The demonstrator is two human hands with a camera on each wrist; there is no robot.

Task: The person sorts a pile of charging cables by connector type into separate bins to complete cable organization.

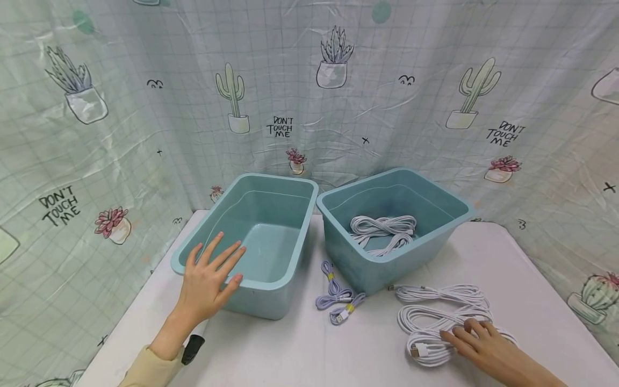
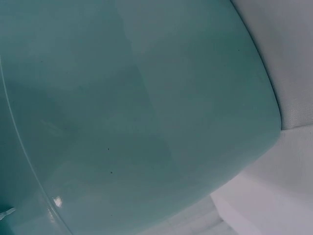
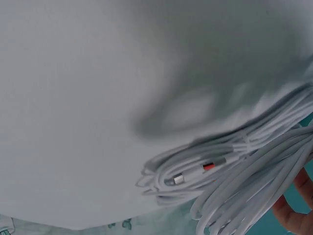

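My left hand (image 1: pixel 207 280) reaches over the front left rim of the left teal bin (image 1: pixel 277 284), its fingers spread and holding nothing. In the left wrist view the bin's smooth wall (image 2: pixel 195 107) fills most of the picture. At the right, my right hand (image 1: pixel 483 344) grips a coiled white cable (image 1: pixel 430 349) with a metal-tipped plug. Another coiled white cable (image 1: pixel 447 294) lies just behind it. In the right wrist view, fingers (image 3: pixel 293 215) curl behind the cable loops (image 3: pixel 254 181), and a plug with a red part (image 3: pixel 203 170) shows beside them.
The right teal bin (image 1: pixel 348 269) holds several coiled white cables (image 1: pixel 382 226). Tied purple cables (image 1: pixel 333 290) lie on the white tabletop (image 1: pixel 309 355) between the two bins. A cactus-print curtain (image 1: pixel 309 97) hangs behind and along both sides.
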